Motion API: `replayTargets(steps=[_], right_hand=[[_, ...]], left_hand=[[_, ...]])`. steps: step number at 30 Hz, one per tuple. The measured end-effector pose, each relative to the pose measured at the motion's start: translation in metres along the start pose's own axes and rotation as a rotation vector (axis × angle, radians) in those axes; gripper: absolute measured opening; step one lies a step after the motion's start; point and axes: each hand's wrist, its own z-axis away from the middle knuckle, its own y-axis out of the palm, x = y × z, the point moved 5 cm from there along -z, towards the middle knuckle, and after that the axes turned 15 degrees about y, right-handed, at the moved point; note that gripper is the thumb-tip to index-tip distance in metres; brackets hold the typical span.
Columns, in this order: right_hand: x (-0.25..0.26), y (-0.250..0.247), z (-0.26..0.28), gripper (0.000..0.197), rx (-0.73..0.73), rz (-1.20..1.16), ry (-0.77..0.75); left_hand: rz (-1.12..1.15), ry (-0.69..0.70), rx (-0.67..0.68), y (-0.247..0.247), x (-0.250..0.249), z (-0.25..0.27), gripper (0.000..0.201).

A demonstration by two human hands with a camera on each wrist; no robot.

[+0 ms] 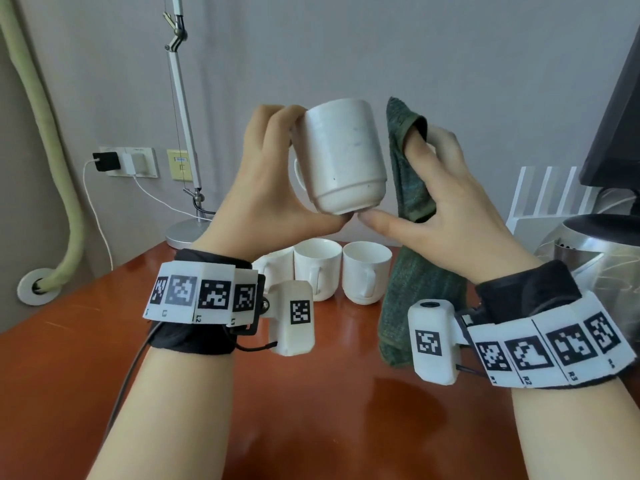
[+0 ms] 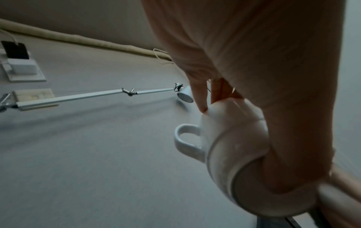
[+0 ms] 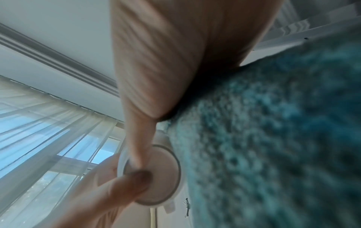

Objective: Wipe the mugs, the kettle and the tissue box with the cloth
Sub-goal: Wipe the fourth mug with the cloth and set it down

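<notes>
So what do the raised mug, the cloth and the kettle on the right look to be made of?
Mug: seems glazed white ceramic, going by its smooth, faintly glossy thick wall and a few grey scuffs. Cloth: dark green terry or knitted fabric, with a nubby looped texture and limp drape. Kettle: likely polished stainless steel, since its mirror-like body reflects the room; its dark lid's material is unclear.

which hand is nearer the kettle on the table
Right. The right hand, holding the green cloth, is raised just left of and above the steel kettle. The left hand grips the raised mug, farther left, beyond it.
</notes>
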Motion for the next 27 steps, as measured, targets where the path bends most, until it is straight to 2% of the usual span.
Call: replayTargets(steps=[3,5,8,12,18,22,27], right_hand=[[0.009,-0.005,0.003,0.06,-0.148,-0.055,-0.079],[0.016,-0.004,0.007,0.06,-0.203,-0.097,-0.153],[0.026,0.003,0.011,0.057,-0.207,-0.111,-0.232],[0.036,0.015,0.015,0.053,-0.206,-0.073,-0.295],[0.038,0.023,0.016,0.054,-0.267,0.101,-0.266],[0.028,0.017,0.014,0.057,-0.33,0.073,-0.245],[0.037,0.025,0.02,0.052,-0.309,0.069,-0.299]], left_hand=[[-0.077,0.031,-0.08,-0.011,-0.002,-0.002,0.09],[-0.104,0.039,-0.134,-0.016,-0.002,-0.003,0.089],[-0.115,0.033,-0.164,-0.022,0.0,-0.003,0.088],[-0.125,0.022,-0.139,-0.023,-0.001,-0.002,0.088],[-0.19,0.051,-0.065,-0.018,-0.005,-0.001,0.083],[-0.233,0.044,-0.069,-0.021,-0.003,0.0,0.079],[-0.272,0.052,-0.032,-0.015,-0.009,-0.004,0.075]])
